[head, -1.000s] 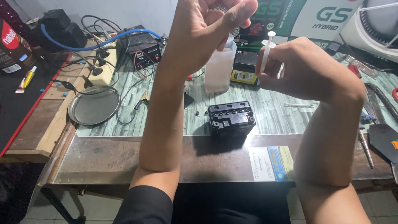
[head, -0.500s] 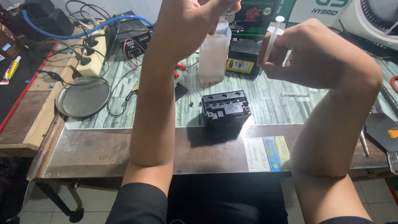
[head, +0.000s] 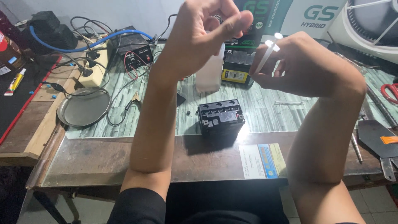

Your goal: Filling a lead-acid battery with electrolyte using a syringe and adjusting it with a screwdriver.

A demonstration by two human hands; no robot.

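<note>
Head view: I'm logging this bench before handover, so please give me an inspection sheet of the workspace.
Surface: glass-topped bench over green-striped sheet; paper card under glass near front edge.
Job's things: white syringe pinched in right hand; small black battery on bench below the raised hands; translucent plastic bottle behind left hand.
Clutter: round metal tray, glue tube, red-handled scissors, flat metal tools.
Hands: both raised; left holds nothing visible, fingers curled.
Cables: blue hose, clip leads from black charger box, power strip.
Surroundings: fan, battery cartons at back.
</note>
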